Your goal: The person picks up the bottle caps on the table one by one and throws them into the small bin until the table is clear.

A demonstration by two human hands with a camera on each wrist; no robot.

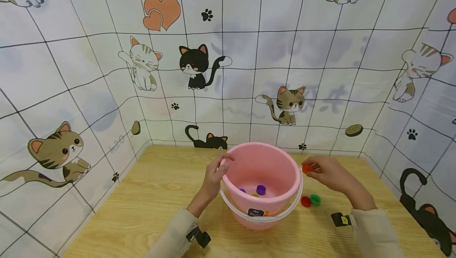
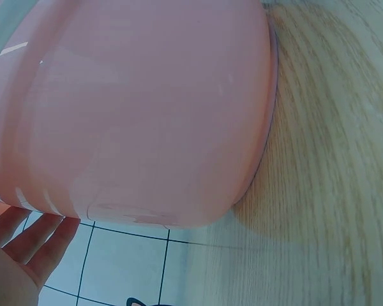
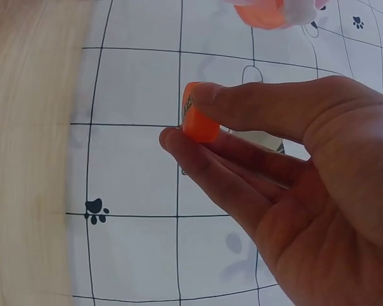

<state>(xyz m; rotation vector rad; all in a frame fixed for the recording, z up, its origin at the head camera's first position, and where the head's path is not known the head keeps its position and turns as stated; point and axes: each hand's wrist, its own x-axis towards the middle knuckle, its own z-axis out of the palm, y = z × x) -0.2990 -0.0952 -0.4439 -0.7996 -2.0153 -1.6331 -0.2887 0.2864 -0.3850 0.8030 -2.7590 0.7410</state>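
Wooden tabletop [image 1: 160, 186], pink bucket [image 1: 258, 163], purple caps [image 1: 261, 190] inside, fingers [image 3: 220, 177] pinching red cap [image 1: 307, 168]

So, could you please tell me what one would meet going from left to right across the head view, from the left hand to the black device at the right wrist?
Left hand → pink bucket → lower red cap → green cap → black device at the right wrist.

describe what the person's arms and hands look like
The left sleeve and right sleeve are plain cream. A small black camera sits at each cuff, the right one marked with a yellow patch. Both hands are ungloved.
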